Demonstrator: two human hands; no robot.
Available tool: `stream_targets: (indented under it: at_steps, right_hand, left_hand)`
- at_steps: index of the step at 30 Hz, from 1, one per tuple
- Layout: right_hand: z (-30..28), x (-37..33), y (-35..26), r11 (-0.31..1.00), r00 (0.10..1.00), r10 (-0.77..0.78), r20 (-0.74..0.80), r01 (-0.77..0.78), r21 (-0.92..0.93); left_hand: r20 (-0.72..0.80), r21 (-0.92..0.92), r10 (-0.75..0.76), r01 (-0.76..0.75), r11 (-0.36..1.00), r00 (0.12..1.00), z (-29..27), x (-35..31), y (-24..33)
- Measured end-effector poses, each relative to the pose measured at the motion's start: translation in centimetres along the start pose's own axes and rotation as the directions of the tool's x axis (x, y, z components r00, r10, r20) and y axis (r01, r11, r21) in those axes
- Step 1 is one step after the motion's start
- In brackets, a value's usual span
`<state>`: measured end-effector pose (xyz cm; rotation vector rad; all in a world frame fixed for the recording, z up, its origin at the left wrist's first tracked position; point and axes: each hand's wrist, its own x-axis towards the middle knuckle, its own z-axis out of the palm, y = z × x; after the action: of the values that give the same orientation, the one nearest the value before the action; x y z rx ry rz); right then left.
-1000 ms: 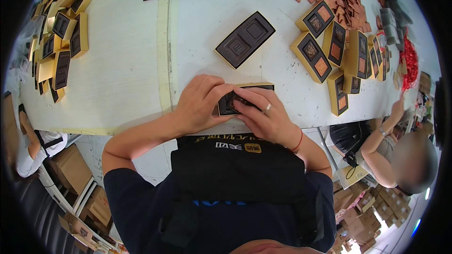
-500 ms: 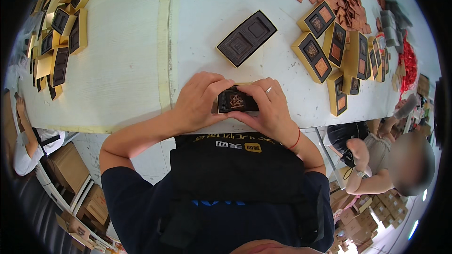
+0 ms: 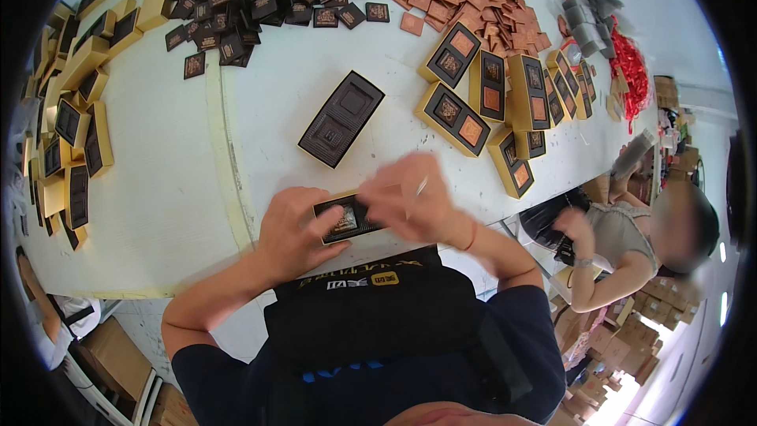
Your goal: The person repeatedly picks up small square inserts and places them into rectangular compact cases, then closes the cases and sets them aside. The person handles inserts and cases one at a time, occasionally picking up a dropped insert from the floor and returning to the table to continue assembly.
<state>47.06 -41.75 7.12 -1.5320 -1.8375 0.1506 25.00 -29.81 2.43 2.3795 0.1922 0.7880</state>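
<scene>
Right hand (image 3: 410,197) has shifted from its grip on the box's right end to a blur above it, its fingers' closure impossible to tell. Left hand (image 3: 290,227) clamps the box (image 3: 367,224) at the tabletop's (image 3: 169,150) near edge, one finger over its dark square (image 3: 344,223).

Gold box (image 3: 339,198) w/ blk ribbed insert (image 3: 367,224)

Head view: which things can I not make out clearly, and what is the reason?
In the head view:
Right hand: motion-blurred, so whether it holds anything is unclear.
Gold-edged box between the hands: right part hidden behind the right hand.
Dark square in it: partly covered by the left hand.
Pile of dark squares: cut off by the upper edge.
</scene>
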Motion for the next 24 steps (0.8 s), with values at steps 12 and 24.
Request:
stream_targets:
  at_steps: [12,24]
  right_hand:
    - [-4.3,15.0,19.3,0.704,0.808,0.507,0.301,-0.186,-0.686]
    - [-1.0,-3.7,-2.6,0.379,0.59,0.78,0.207,-0.71,0.594]
  left_hand:
    - [0.082,0.15,0.128,-0.139,0.979,0.988,-0.7,-0.3,0.0]
    - [0.061,0.07,0.073,-0.078,0.995,0.995,-0.6,-0.1,0.4]
